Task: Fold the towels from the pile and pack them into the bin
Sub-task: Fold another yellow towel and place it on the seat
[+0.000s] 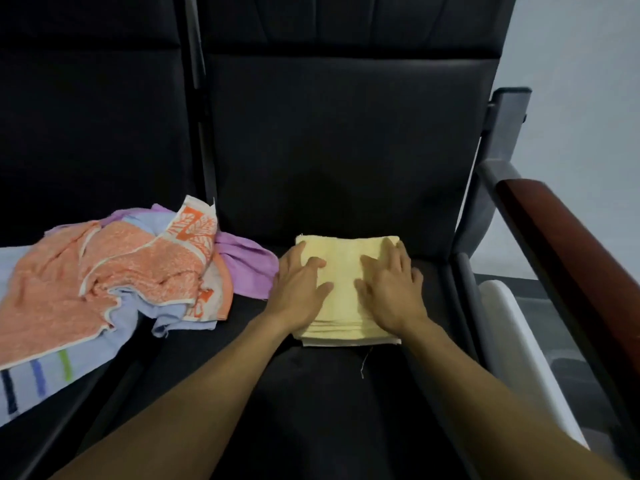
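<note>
On the black seat [346, 168] the folded yellow towel [343, 289] lies under the flat left hand [301, 289] and right hand [391, 289], grasping nothing; the white bin [519, 341] waits at the right, nearer the right hand.

The light is dim and even, cool grey in tone, with the brightest patch on the pale grey wall [571, 98] at upper right. The black upholstered seat [346, 161] swallows detail; its folds barely separate from shadow. A soft shadow pools on the backrest just above the folded pale yellow towel [343, 292]. No glare shows. The picture is slightly soft throughout, with smeared texture on the crumpled orange patterned towel [138, 268]. Wide-angle distortion bends the dark reddish wooden armrest [568, 244] and stretches both forearms toward the bottom corners.
</note>
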Demonstrator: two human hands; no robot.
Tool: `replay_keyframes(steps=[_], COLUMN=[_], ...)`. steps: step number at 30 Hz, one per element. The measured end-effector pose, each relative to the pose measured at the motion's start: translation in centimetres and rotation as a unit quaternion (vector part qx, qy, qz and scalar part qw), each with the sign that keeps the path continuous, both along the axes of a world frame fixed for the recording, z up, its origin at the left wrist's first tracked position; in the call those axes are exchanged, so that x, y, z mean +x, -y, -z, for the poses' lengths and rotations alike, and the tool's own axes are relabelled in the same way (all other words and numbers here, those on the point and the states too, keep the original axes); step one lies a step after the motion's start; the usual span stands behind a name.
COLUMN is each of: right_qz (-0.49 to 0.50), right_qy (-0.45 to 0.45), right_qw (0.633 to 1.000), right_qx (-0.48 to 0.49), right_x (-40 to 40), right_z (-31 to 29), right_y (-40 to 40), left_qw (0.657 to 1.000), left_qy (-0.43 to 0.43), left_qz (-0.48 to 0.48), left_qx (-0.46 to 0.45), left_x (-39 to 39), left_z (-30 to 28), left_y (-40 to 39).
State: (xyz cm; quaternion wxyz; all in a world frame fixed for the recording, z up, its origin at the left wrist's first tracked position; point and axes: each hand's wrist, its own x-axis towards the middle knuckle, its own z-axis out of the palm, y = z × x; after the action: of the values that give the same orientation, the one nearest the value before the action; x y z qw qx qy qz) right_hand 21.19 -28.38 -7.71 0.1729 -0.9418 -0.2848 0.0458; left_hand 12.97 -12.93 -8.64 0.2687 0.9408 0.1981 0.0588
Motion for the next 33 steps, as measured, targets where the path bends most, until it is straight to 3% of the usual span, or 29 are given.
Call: replay_keyframes(steps=[8, 12, 15, 24, 29, 33], right_qz=[-0.008, 0.002, -0.046, -0.195, -0.21, -0.219], right_qy=[0.008, 0.044, 0.089, 0.007, -0.084, -0.072], right_qw=[1.0, 0.996, 0.994, 0.981, 0.974, 0.973], right_qx=[-0.017, -0.08, -0.048, 0.007, 0.033, 0.031], right_x=[0.6, -0.1, -2.3, -10.8, -13.8, -14.6], right_z=[4.3, 1.5, -2.1, -3.9, -1.7, -0.7], right_y=[-1.3, -2.2, -4.6, -16.0, -20.6, -22.3], left_qw=[0.996, 0.992, 0.996, 0.986, 0.975, 0.973], left_qy=[-0.028, -0.102, -0.063, -0.045, -0.073, -0.086], left_qz=[0.022, 0.049, 0.025, -0.116, -0.183, -0.202], left_qx=[0.078, 0.058, 0.059, 0.115, 0.102, 0.07], left_x=[0.8, 0.5, -1.8, -11.8, -16.1, -18.2], left_z=[5.1, 2.5, -0.3, -4.7, -3.6, -1.8], left_y=[0.3, -0.6, -2.0, -11.9, -16.5, -18.6])
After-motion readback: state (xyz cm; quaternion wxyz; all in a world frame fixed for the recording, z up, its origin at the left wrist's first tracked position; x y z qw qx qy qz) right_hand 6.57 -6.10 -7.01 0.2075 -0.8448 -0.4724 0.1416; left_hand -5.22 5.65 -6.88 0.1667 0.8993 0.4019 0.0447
